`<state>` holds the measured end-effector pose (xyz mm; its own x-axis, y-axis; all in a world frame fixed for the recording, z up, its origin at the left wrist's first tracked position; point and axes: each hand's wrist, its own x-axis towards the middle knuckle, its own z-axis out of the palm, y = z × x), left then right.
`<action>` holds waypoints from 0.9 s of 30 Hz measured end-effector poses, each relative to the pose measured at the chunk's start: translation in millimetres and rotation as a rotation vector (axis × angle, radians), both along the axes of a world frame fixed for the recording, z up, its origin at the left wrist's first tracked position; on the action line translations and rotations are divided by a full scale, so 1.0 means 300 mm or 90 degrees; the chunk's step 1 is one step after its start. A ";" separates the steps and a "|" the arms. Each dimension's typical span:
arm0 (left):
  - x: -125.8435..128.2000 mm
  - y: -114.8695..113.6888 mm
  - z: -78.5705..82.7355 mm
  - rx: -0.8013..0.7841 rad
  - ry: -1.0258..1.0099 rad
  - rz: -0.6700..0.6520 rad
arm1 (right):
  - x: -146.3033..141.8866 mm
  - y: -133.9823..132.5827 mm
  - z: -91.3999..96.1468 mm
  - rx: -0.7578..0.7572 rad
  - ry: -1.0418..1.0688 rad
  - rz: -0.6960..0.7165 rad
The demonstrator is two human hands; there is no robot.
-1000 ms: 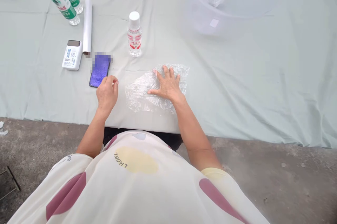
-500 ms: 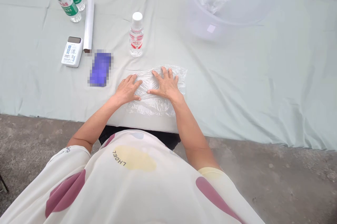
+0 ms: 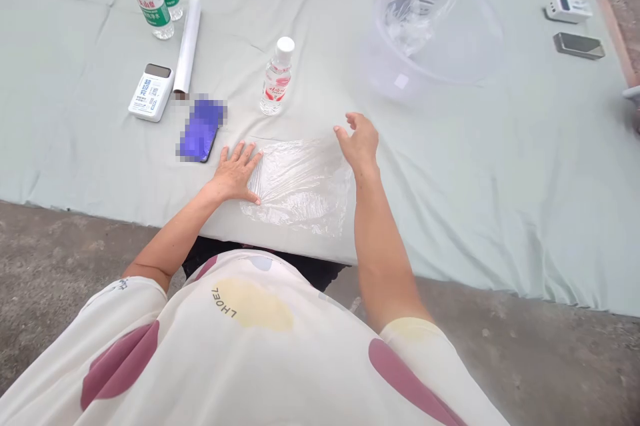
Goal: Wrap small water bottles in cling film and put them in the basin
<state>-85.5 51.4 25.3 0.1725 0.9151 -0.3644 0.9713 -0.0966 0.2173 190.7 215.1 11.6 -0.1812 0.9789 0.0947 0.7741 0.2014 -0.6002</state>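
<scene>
Plastic sheet (image 3: 305,189): clear, glossy, creased; flat near front edge of table (image 3: 475,206). Left hand (image 3: 236,174): fingers splayed on left end, gripping nothing. Right hand (image 3: 360,143): half-open, empty, by far right corner.

From where I'm standing: clear sheet (image 3: 305,193) is thin glossy plastic, finely wrinkled. Tablecloth (image 3: 460,179): matt fabric, creased. Basin (image 3: 383,73): smooth translucent plastic. Small bottle (image 3: 273,89): clear shiny plastic, smooth cap (image 3: 285,47). White power bank (image 3: 151,96): smooth plastic. Shirt (image 3: 225,373): matt cloth. Floor (image 3: 75,246): rough, concrete-looking.
</scene>
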 end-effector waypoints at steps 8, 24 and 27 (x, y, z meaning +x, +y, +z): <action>0.029 0.024 -0.005 -0.004 0.008 0.007 | -0.482 0.100 0.013 -0.052 0.138 0.234; 0.117 0.099 0.094 -0.084 0.094 0.040 | -0.232 -0.200 0.153 -0.355 0.607 0.170; 0.099 0.093 0.075 -0.057 0.086 0.036 | -0.121 -0.360 0.165 -0.546 0.592 0.181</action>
<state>-55.7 79.4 47.7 0.0653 0.8846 -0.4618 0.9956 -0.0263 0.0903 154.6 107.2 61.0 -0.5963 0.7280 -0.3383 -0.0063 -0.4256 -0.9049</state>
